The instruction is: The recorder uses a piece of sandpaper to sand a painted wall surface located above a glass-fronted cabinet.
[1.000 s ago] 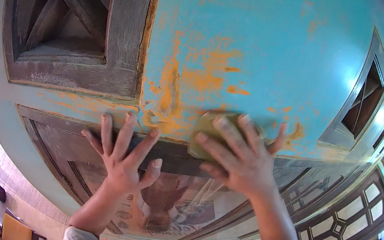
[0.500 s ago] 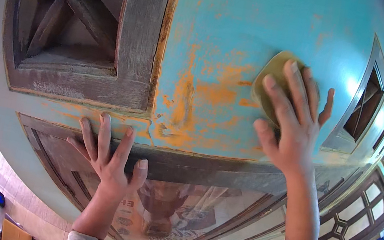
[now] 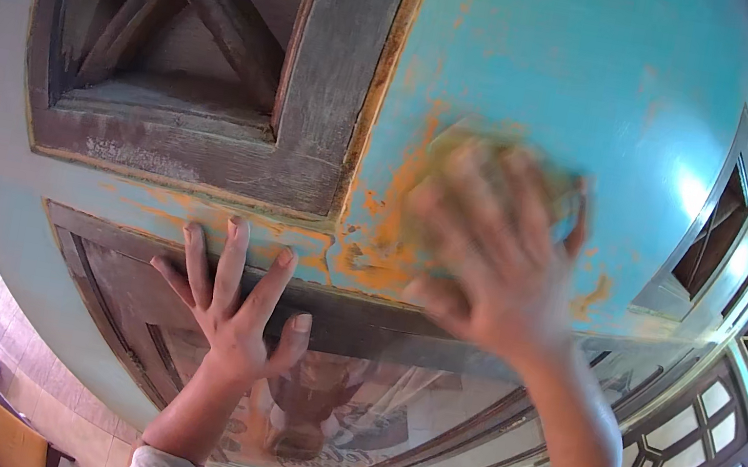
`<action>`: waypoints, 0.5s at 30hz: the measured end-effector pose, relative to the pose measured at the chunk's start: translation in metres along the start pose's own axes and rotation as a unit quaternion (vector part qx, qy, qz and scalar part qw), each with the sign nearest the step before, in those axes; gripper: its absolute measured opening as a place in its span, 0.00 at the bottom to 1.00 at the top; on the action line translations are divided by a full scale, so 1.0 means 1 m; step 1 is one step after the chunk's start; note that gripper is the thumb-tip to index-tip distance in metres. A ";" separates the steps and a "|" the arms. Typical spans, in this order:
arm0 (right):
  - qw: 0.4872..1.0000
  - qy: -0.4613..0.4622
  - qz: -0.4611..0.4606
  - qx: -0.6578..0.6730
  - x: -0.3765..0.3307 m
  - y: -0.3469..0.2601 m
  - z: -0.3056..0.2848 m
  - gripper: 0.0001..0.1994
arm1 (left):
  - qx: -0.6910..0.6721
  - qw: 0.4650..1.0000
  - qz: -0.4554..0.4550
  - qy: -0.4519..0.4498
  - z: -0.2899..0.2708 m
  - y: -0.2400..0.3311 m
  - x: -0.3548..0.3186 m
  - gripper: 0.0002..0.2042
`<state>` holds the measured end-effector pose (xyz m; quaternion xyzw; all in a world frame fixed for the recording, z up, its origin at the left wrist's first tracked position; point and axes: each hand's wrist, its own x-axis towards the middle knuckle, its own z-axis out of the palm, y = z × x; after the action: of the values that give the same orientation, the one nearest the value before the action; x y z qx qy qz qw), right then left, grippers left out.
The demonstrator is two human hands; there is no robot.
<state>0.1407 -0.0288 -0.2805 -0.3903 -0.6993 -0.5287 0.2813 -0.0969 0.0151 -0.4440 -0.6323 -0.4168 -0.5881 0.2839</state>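
My right hand is smeared by motion. It presses a rounded olive piece of sandpaper flat against the turquoise painted wall, the fingers lying over it. Around the sandpaper the wall shows rubbed orange patches. Lower on the left, my left hand rests with fingers spread, holding nothing. Its fingertips reach the narrow strip of wall between the dark wooden vent frame and the dark wooden beam below.
Under the beam is a glass pane with reflections. A smaller wooden vent sits in the wall at right. Farther right stands a door with panes. A yellow-brown chair is at lower left on the tiled floor.
My right hand has swept left and slightly down across the wall with the sandpaper, over the orange patches. My left hand stays against the same strip while the view has shifted.
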 end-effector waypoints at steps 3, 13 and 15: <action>0.976 -0.021 -0.215 0.028 -0.020 -0.015 0.011 0.28 | -0.003 1.000 -0.001 0.002 0.000 0.003 0.000 0.26; 0.985 -0.067 -0.161 -0.004 -0.010 -0.020 0.008 0.30 | -0.007 1.000 -0.013 0.014 0.000 0.000 -0.005 0.25; 0.991 -0.032 -0.123 -0.040 0.005 -0.007 0.004 0.30 | 0.006 1.000 0.001 0.021 0.002 -0.002 -0.005 0.26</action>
<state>0.1322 -0.0248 -0.2808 -0.3293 -0.7290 -0.5738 0.1759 -0.0973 0.0165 -0.4497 -0.6185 -0.4142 -0.5980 0.2969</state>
